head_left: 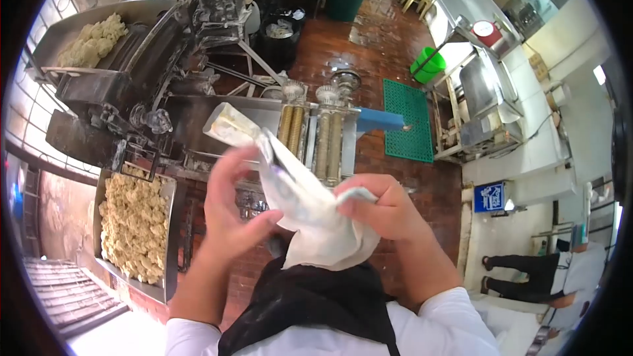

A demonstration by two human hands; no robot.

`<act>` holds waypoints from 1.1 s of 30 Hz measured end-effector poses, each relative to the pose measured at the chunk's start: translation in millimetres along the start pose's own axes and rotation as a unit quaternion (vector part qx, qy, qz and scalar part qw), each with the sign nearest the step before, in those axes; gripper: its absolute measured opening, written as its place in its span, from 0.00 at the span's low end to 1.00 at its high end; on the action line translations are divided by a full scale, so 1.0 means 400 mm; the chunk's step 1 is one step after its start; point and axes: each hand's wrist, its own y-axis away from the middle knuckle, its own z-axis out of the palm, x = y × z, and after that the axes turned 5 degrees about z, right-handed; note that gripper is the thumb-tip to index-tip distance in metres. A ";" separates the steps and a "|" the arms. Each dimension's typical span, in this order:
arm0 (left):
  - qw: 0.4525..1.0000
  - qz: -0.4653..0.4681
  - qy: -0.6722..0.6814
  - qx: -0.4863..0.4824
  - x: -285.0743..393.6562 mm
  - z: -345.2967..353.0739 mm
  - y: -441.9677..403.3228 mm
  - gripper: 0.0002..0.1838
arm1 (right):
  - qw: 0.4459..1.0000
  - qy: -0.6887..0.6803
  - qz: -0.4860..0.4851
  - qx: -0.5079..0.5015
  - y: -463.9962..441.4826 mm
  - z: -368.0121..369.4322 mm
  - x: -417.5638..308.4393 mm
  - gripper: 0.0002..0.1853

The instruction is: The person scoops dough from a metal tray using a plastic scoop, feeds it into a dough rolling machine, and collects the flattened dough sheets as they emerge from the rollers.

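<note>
Dough (132, 227) fills the tray (173, 237) out to its edges at far left, and right of it the left hand (227, 207) has its grip spread, thumb and fingers apart beside the cloth (306, 201); whether they touch it cannot be told. The cloth is held up between the hands, slanting from in front of the rollers (328, 142) down to the apron (310, 303), and the right hand's (382, 207) grip pinches a fold at its right edge. Farther right, a mat (407, 118) lies on the floor (443, 201).
</note>
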 end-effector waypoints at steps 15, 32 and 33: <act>0.861 -0.483 0.109 -0.115 -0.034 0.166 0.100 0.32 | 0.945 0.140 0.112 0.275 -0.305 -0.867 0.446 0.19; 0.642 -0.755 -0.098 0.095 0.003 0.429 0.144 0.26 | 0.832 0.345 0.432 -0.044 -0.780 -1.350 0.840 0.28; 0.630 -0.769 -0.056 0.093 -0.008 0.426 0.154 0.27 | 0.844 0.303 0.435 -0.086 -0.783 -1.356 0.840 0.29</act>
